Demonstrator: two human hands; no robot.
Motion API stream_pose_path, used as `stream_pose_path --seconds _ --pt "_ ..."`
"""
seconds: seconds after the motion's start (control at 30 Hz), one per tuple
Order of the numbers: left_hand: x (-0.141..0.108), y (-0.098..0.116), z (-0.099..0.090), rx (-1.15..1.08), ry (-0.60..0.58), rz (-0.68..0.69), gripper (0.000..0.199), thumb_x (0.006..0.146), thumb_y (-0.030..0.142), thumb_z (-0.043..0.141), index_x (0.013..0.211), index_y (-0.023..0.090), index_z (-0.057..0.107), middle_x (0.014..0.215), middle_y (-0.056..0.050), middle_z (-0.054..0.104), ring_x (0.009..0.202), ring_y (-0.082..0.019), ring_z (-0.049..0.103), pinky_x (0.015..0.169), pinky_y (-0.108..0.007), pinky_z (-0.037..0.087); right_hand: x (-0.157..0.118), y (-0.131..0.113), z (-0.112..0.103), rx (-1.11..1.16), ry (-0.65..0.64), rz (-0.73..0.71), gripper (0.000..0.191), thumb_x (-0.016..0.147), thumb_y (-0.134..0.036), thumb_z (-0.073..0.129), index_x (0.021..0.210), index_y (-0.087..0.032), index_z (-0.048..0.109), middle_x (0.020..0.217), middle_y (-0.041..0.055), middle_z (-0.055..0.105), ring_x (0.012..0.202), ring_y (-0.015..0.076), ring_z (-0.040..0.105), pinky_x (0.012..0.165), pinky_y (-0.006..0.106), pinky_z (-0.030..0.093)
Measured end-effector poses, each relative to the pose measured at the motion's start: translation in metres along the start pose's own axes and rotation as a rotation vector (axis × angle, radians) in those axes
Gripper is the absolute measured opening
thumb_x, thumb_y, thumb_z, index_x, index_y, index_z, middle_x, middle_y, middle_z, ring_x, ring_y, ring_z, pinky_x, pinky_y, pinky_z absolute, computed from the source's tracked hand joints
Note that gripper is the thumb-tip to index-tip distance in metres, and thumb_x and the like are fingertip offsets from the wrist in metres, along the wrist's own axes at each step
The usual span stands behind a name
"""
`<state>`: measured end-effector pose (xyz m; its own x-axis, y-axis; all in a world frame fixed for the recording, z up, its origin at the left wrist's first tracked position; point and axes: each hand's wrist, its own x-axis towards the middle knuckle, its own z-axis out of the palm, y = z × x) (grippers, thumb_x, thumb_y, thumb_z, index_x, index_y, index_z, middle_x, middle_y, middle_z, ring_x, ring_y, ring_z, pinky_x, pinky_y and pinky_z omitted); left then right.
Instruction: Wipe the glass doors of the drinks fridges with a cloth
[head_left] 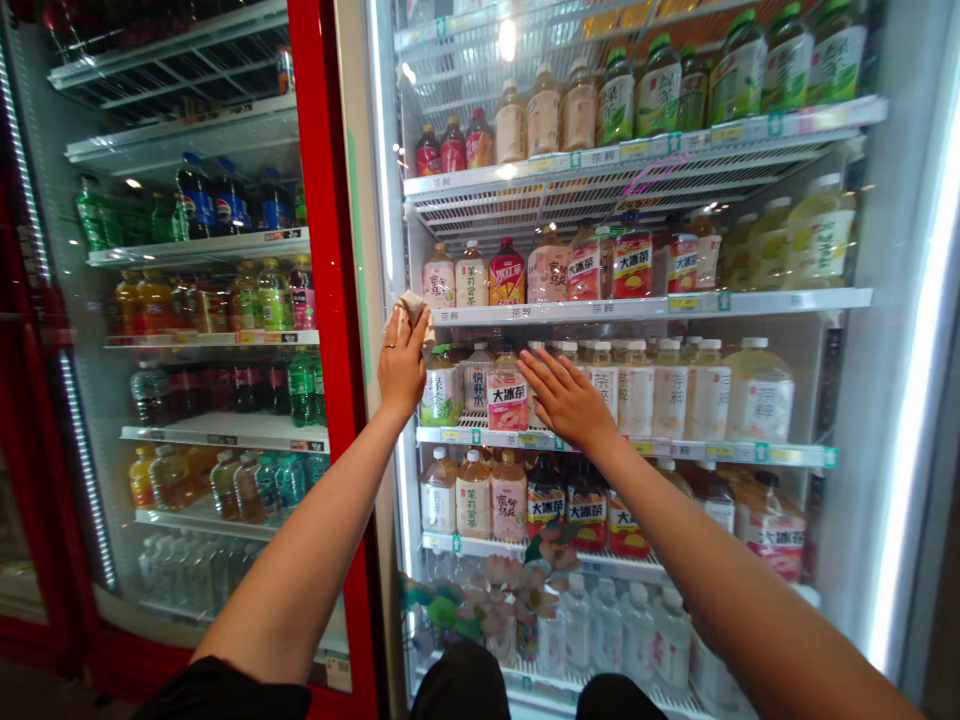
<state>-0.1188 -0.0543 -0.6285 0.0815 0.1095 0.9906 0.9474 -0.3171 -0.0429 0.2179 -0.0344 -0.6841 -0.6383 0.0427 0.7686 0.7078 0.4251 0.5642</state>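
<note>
My left hand (402, 365) presses a crumpled beige cloth (412, 308) against the left part of a glass fridge door, near its bright light strip (386, 150). The fingers lie over the cloth. To the right, my right hand (566, 398) is stretched out with its fingers together and nothing in it, its palm toward the glass; it appears to rest on the pane. Behind the glass, drink bottles stand on white shelves (652, 305). A pink-labelled bottle (508, 395) is seen between my hands, and a green-labelled bottle (441, 390) just below the cloth.
A second fridge with a red frame (330, 250) stands to the left, holding soda bottles (196, 195) on its shelves. Flower shapes (510, 595) show low on the glass door. My dark-clad knees (459, 685) are at the bottom edge.
</note>
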Motion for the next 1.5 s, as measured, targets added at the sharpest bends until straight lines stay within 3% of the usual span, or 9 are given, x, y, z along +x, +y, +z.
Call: stream_pose_path --seconds 0.13,0.4,0.67,0.83,0.97,1.1,1.23,1.37,1.5 --pt "0.016 0.002 0.0 -0.04 -0.062 0.099 0.087 0.097 -0.001 0.044 0.17 0.046 0.036 0.18 0.007 0.036 0.17 -0.026 0.026 0.136 -0.058 0.037 0.0 0.0 0.001 -0.008 0.001 0.006 0.087 0.11 -0.028 0.045 0.176 -0.023 -0.011 0.183 0.0031 0.025 0.169 0.0248 0.029 0.137 0.049 0.028" --pt "0.018 -0.01 -0.001 -0.015 0.066 -0.076 0.079 0.101 0.005 0.043 0.171 0.043 0.038 0.18 0.005 0.034 0.17 -0.028 0.027 0.135 -0.061 0.038 -0.001 0.0 0.002 -0.005 0.005 0.004 0.086 0.11 -0.028 0.047 0.177 -0.022 -0.007 0.183 0.0034 0.024 0.17 0.024 0.025 0.138 0.048 0.026" --pt "0.016 -0.009 -0.007 -0.004 -0.078 0.122 0.078 0.101 0.005 0.045 0.17 0.042 0.04 0.178 0.006 0.038 0.17 -0.023 0.026 0.135 -0.052 0.038 -0.001 0.001 0.003 -0.017 0.015 -0.004 0.084 0.11 -0.028 0.047 0.177 -0.021 -0.003 0.183 0.0038 0.025 0.17 0.0247 0.025 0.138 0.048 0.028" --pt "0.033 -0.022 -0.014 -0.026 -0.061 -0.015 0.079 0.099 0.003 0.046 0.168 0.041 0.044 0.18 0.008 0.034 0.17 -0.024 0.024 0.137 -0.051 0.035 -0.001 0.0 0.003 -0.035 0.015 0.0 0.087 0.11 -0.029 0.048 0.176 -0.021 -0.007 0.183 0.0032 0.025 0.17 0.0246 0.026 0.137 0.048 0.029" --pt "0.023 -0.029 -0.021 -0.028 -0.027 -0.14 0.081 0.099 0.001 0.044 0.17 0.039 0.042 0.182 0.005 0.03 0.171 -0.028 0.023 0.139 -0.054 0.031 -0.001 0.0 0.002 -0.024 0.021 -0.004 0.087 0.11 -0.028 0.048 0.176 -0.021 -0.008 0.183 0.0037 0.027 0.169 0.0248 0.029 0.137 0.047 0.028" --pt "0.009 -0.028 -0.025 -0.023 -0.066 -0.104 0.082 0.099 0.002 0.047 0.17 0.043 0.041 0.18 0.006 0.034 0.17 -0.028 0.024 0.137 -0.055 0.034 0.0 0.0 0.002 -0.014 0.041 -0.005 0.086 0.111 -0.028 0.047 0.176 -0.021 -0.008 0.182 0.0039 0.028 0.168 0.0248 0.03 0.137 0.046 0.027" --pt "0.021 -0.031 -0.024 -0.053 -0.11 -0.006 0.08 0.099 0.004 0.049 0.168 0.045 0.044 0.179 0.007 0.036 0.17 -0.029 0.025 0.137 -0.056 0.035 0.0 0.001 0.002 -0.02 0.037 -0.008 0.087 0.11 -0.03 0.048 0.176 -0.021 -0.008 0.183 0.0039 0.027 0.168 0.0251 0.03 0.136 0.046 0.027" --pt "0.042 -0.041 -0.023 -0.079 -0.055 -0.074 0.079 0.099 0.004 0.047 0.168 0.043 0.045 0.18 0.007 0.033 0.171 -0.029 0.023 0.139 -0.057 0.029 -0.001 0.001 0.003 -0.035 0.025 -0.008 0.088 0.11 -0.03 0.048 0.176 -0.02 -0.009 0.183 0.0042 0.025 0.168 0.025 0.03 0.137 0.046 0.027" --pt "0.036 -0.045 -0.022 -0.102 0.01 -0.163 0.074 0.102 0.008 0.046 0.17 0.037 0.043 0.181 0.003 0.035 0.172 -0.029 0.02 0.141 -0.058 0.024 -0.001 0.001 0.003 -0.032 0.031 -0.008 0.087 0.11 -0.029 0.047 0.176 -0.02 -0.008 0.183 0.0039 0.028 0.169 0.0243 0.03 0.136 0.045 0.028"
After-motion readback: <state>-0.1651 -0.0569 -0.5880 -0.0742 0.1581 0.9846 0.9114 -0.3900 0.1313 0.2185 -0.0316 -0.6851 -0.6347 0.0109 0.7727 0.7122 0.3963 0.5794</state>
